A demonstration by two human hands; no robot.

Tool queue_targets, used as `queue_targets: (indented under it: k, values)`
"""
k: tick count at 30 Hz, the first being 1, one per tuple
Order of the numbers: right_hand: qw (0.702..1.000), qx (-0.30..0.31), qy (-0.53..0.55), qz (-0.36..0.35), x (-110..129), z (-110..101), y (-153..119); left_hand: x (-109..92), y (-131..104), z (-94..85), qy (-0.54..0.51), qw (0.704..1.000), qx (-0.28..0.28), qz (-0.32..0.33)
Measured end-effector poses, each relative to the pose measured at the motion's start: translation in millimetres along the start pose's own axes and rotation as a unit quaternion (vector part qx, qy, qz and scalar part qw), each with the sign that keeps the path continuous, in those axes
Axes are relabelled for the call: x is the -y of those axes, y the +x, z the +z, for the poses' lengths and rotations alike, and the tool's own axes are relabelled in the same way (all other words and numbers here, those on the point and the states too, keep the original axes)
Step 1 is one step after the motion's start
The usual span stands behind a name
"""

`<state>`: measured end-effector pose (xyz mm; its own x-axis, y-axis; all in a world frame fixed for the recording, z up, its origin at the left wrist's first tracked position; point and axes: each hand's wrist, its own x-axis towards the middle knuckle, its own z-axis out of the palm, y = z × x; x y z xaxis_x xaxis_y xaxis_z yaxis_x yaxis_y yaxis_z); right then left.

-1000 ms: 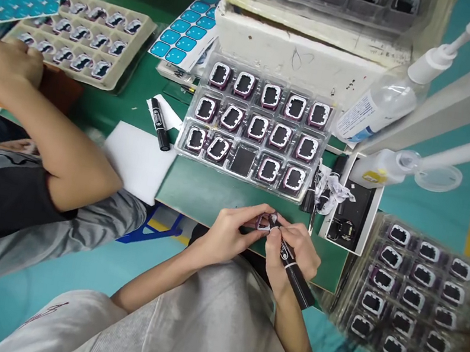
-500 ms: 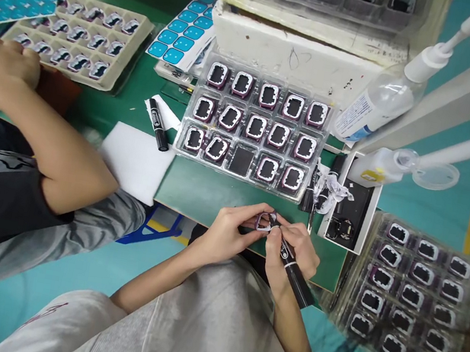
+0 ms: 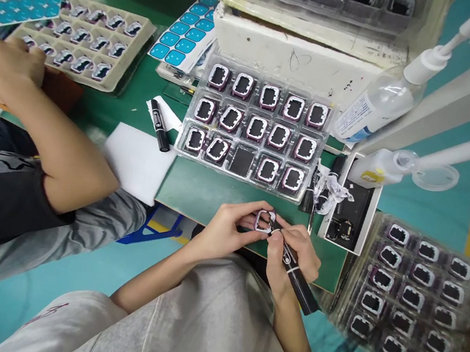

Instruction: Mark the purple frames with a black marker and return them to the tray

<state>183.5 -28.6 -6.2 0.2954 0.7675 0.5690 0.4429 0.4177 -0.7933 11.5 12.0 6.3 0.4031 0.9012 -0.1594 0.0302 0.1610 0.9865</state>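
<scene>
Between the thumb and fingers of my left hand (image 3: 226,230) is a small purple-and-white watch-case frame (image 3: 258,221), held up over the table's front edge. My right hand (image 3: 296,257) grips a black marker pen (image 3: 300,284), its tip at the inner edge of the frame. Whether the tip touches the frame is too small to tell. Just beyond my hands lies a clear plastic tray (image 3: 218,168) with rows of similar frames; one pocket (image 3: 242,160) in the front row has no frame in it.
A capped marker (image 3: 159,125) and a white foam sheet (image 3: 133,162) lie to the left. A pump bottle (image 3: 379,107), a small white box (image 3: 364,234) and another filled tray (image 3: 413,308) stand right. At far left, a co-worker's arm (image 3: 72,149) reaches near a beige tray (image 3: 113,82).
The frame has turned in my left fingers, showing more of its opening. My right hand and the marker have shifted slightly right and down. The co-worker's hand has moved a little.
</scene>
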Motion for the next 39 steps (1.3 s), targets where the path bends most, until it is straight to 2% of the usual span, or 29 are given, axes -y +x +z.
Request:
queue_targets:
  k: [4, 10, 13, 15, 18, 22, 25, 27, 30, 33, 35, 39]
  values:
    - [0.999, -0.002, 0.031, 0.009, -3, -2, -4, 0, 2, -4.8, -0.036, 0.999, 0.01, -0.028]
    - [0.999, -0.009, 0.05, 0.013, -5, -2, -7, 3, 2, -6.4, -0.054, 0.998, 0.024, -0.025]
    - [0.997, -0.029, 0.059, 0.029, -7, -2, -8, -2, -1, -5.2, -0.015, 0.999, 0.023, 0.019]
    - [0.996, -0.054, 0.065, 0.039, -8, -2, -9, -10, -2, -8.0, 0.072, 0.994, -0.009, 0.083]
    - [0.994, -0.085, 0.053, 0.053, -10, -2, -10, -28, 4, -23.7, 0.239, 0.953, -0.075, 0.17]
    - [0.994, -0.085, 0.042, 0.056, -12, -1, -11, -48, 30, -60.1, 0.409, 0.876, -0.129, 0.222]
    - [0.995, -0.074, 0.04, 0.055, -11, -2, -11, -53, 50, -80.2, 0.48, 0.842, -0.117, 0.217]
    - [0.995, -0.071, 0.036, 0.053, -11, -2, -10, -54, 58, -84.8, 0.507, 0.831, -0.097, 0.207]
    - [0.995, -0.075, 0.032, 0.052, -11, -3, -11, -54, 62, -80.3, 0.529, 0.816, -0.104, 0.209]
    - [0.995, -0.077, 0.029, 0.053, -12, -3, -12, -56, 64, -68.4, 0.531, 0.807, -0.117, 0.231]
    - [0.995, -0.076, 0.028, 0.053, -12, -3, -12, -57, 68, -59.3, 0.538, 0.802, -0.096, 0.241]
    - [0.996, -0.07, 0.027, 0.056, -11, -4, -12, -59, 81, -46.9, 0.583, 0.78, -0.019, 0.226]
